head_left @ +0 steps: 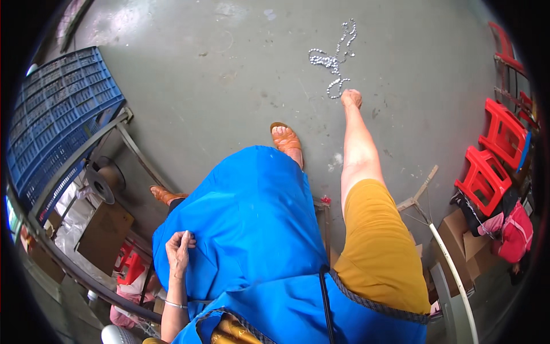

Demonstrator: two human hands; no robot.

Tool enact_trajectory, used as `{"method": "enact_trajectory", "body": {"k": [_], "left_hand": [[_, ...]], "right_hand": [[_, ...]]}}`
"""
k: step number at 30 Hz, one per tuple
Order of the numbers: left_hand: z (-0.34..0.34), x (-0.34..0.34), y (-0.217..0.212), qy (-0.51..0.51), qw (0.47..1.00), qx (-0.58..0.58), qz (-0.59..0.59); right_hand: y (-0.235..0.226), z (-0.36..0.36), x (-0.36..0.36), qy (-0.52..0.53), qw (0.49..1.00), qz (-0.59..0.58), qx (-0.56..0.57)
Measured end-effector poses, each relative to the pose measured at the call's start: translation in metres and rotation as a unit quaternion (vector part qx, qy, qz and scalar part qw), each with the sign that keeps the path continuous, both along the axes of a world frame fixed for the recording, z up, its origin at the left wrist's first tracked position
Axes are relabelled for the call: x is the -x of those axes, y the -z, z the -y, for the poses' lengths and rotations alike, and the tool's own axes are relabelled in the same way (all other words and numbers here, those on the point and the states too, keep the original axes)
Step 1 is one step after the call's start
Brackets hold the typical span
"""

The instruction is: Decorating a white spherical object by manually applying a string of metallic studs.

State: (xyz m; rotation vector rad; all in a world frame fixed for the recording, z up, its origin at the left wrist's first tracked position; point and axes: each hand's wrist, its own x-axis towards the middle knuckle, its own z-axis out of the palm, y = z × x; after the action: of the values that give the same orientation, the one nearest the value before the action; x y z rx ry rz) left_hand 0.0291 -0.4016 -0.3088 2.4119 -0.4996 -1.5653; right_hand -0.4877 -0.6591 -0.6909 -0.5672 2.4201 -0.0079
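Observation:
My right arm reaches far forward over the floor. At its end my right hand (352, 98) is closed at the near end of a silvery bead chain (331, 61). The beads run from beside the fingers into a loop, a bunched middle and a long strand farther off, all lying on the grey floor. Where exactly the fingers grip the chain is hard to see. My left hand (179, 252) is held over the blue apron (252, 200) on my lap, its fingers curled and drawn together, with nothing visible in them. A bangle circles that wrist.
Blue plastic crates (63, 109) stand at the left beside a metal rail (51, 189). Below them are a spool (105, 180) and a cardboard box (106, 238). Red stools (486, 180) line the right, near a pale pole (455, 275). My sandalled foot (287, 142) is on the floor ahead.

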Motion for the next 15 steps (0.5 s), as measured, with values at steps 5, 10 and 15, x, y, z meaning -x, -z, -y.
{"method": "enact_trajectory", "body": {"k": [5,10,15], "left_hand": [[0.012,0.008,0.049,-0.135,0.981,-0.123,-0.070],[0.023,0.018,0.075,-0.083,0.982,-0.127,-0.113],[0.058,0.023,0.094,-0.098,0.987,-0.047,-0.120]], "right_hand": [[0.070,0.006,0.001,-0.054,0.995,-0.061,-0.049],[0.088,-0.003,-0.003,-0.243,0.957,-0.160,-0.002],[0.004,0.029,0.006,-0.116,0.943,-0.003,0.312]]}}
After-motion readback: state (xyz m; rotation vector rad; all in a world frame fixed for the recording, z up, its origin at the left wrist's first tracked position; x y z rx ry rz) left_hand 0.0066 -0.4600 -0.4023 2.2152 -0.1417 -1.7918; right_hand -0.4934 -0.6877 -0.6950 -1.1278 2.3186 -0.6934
